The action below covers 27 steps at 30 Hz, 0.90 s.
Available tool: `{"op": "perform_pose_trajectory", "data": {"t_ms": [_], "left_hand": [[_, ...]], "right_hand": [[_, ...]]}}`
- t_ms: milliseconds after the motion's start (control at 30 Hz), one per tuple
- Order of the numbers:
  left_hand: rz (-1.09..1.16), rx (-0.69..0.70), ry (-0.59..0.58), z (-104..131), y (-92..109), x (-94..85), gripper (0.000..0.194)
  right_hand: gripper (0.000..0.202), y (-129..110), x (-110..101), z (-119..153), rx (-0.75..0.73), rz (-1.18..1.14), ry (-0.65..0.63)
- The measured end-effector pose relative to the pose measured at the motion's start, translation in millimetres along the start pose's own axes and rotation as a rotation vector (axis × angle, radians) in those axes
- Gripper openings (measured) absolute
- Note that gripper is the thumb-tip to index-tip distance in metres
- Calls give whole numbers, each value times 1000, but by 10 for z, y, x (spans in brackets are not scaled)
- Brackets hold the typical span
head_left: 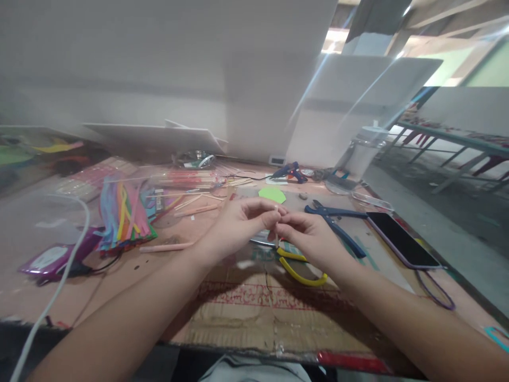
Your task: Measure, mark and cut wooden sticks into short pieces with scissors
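Observation:
My left hand [254, 218] and my right hand [306, 233] meet over the middle of the table, fingertips pinched together. Between them they hold a short, thin pale stick [277, 228], standing roughly upright and partly hidden by the fingers. Just beneath lies a cutting tool with yellow handles [304, 273], its far end covered by the hands. To the right of my right hand are blue-handled pliers [338, 225]. A light green paper polygon [272, 194] lies flat beyond the fingertips.
A bundle of colourful strips [125, 215] and a purple tool [59, 260] lie at left, near a white cable [75, 249]. Thin wooden sticks [194, 199] are scattered behind. A blue glue gun [288, 171], a phone [401, 240] and a clear container [356, 159] sit towards the right.

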<state>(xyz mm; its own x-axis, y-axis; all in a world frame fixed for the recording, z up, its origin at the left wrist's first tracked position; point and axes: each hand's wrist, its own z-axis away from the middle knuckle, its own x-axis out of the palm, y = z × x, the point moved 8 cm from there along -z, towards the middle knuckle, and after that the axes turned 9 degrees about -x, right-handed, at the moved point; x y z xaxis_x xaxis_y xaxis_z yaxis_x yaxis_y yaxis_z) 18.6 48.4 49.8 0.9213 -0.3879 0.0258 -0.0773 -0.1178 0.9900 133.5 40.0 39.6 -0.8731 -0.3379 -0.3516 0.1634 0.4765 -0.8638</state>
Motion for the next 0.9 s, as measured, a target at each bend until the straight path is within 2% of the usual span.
{"op": "perform_pose_trajectory", "data": {"t_ms": [67, 133, 200, 333, 400, 467, 567, 667, 800, 900], "left_hand": [[-46, 21, 37, -1, 8, -29, 24], [-98, 56, 79, -12, 20, -83, 23], [-147, 84, 128, -26, 22, -150, 21], [-150, 37, 176, -28, -24, -192, 23], [-168, -2, 193, -4, -29, -159, 27], [-204, -15, 205, 26, -1, -102, 33], [-258, -34, 227, 65, 29, -29, 37], [-315, -75, 243, 99, 8, 7, 38], [-293, -57, 102, 127, -49, 106, 26], [-141, 17, 45, 150, -65, 115, 22]], "right_hand": [[26, -23, -38, -17, -38, 81, -50], [26, -1, -193, -22, -58, 199, -80], [28, 92, -495, -3, -38, 348, -64], [30, 348, -1254, 140, 53, 780, 74], [29, 472, -1420, 228, 81, 822, 99], [29, 566, -1390, 293, 86, 823, 81], [28, 622, -1157, 345, 70, 822, 34], [31, 568, -908, 360, 24, 838, -37], [33, 435, -598, 399, -24, 750, -250], [54, 392, -392, 460, -35, 678, -414]]}}
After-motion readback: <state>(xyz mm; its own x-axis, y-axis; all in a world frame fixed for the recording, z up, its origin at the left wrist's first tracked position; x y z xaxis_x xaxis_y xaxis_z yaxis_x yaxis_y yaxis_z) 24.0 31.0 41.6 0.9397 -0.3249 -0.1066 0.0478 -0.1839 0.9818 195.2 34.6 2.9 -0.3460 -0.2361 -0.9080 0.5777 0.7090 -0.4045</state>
